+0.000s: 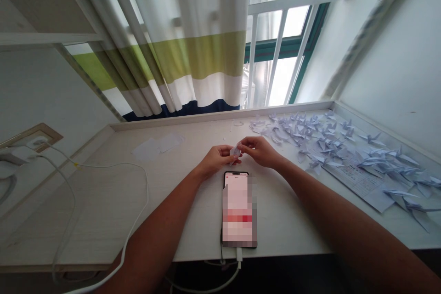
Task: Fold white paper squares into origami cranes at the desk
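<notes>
A small folded piece of white paper point(234, 151) is held up over the desk between my two hands. My left hand point(220, 158) grips it from the left, thumb and fingers closed round its lower part. From the right, my right hand point(254, 148) pinches the paper's upper edge between thumb and fingertips. Its exact folds are too small to make out. Just below the hands lies a phone point(237, 209), screen up and partly blurred, with a charging cable plugged into its lower end.
Many folded paper cranes point(324, 140) cover the desk's right side, some on a printed sheet point(361, 183). Flat paper pieces point(158, 144) lie at the left back. A white cable point(147, 183) loops across the left side. Behind the desk hang curtains point(193, 55) beside a barred window point(279, 55).
</notes>
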A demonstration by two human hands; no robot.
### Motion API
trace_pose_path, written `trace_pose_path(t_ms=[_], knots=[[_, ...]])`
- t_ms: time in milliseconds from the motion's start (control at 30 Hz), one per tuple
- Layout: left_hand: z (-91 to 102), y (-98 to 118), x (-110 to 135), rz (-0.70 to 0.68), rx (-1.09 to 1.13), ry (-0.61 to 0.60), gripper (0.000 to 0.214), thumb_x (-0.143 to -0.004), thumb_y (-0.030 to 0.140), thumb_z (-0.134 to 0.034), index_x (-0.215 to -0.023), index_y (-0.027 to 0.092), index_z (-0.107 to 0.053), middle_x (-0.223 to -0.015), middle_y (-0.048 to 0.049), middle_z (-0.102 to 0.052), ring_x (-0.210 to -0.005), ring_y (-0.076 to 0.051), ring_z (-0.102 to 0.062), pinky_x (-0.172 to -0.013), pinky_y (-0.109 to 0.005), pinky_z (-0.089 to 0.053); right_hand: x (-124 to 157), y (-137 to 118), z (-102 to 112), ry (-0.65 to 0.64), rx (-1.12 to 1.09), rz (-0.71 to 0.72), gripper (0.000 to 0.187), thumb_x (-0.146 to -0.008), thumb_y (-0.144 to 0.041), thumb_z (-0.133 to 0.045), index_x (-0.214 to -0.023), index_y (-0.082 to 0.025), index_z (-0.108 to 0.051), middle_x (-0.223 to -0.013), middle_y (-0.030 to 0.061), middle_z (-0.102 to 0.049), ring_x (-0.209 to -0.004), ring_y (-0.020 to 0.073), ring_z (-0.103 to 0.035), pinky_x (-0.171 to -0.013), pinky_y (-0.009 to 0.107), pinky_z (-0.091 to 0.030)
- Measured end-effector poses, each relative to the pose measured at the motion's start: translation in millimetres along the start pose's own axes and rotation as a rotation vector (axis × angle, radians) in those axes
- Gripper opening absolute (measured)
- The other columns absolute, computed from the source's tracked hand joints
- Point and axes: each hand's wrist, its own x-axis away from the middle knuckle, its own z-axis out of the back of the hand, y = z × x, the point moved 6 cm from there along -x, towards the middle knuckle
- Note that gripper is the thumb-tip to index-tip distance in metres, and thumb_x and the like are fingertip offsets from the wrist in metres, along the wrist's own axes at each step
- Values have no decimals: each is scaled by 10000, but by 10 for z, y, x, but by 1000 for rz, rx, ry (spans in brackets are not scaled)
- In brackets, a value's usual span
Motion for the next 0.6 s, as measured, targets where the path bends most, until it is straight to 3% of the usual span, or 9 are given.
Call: trace_pose_path(t_ms=[167, 367, 467, 600], knots=[[-63, 73, 32, 11, 61, -4, 478, -825, 535, -765, -1022, 101, -741, -1048, -154, -764, -837, -213, -754, -794, -345, -576, 4, 7, -24, 17, -114, -36, 247, -837, -413, -707, -814, -168, -727, -749, 47, -731, -690, 177, -669, -681, 322, -538], [-63, 127, 47, 7, 75, 37, 429, -784, 470, -825, -986, 97, -760, -1018, -153, -777, -789, -210, -753, -734, -327, -586, 11, 24, -22, -1, -295, -62, 307, -816, -454, -749, -848, -150, -731, -784, 56, -736, -710, 167, -673, -704, 321, -548], [-42, 146, 59, 10, 65, 60, 415, -797, 471, -813, -982, 103, -767, -1040, -153, -776, -782, -205, -751, -733, -332, -592, 15, -20, -35, -32, -261, -37, 326, -863, -468, -706, -909, -149, -751, -828, 65, -745, -758, 170, -671, -750, 331, -542], [-31, 148, 74, 11, 65, 82, 400, -796, 454, -816, -989, 107, -774, -1004, -143, -783, -776, -214, -752, -747, -355, -600, 15, -63, -52, 48, -148, -41, 323, -829, -491, -737, -863, -171, -753, -840, 63, -750, -761, 186, -674, -748, 345, -541]])
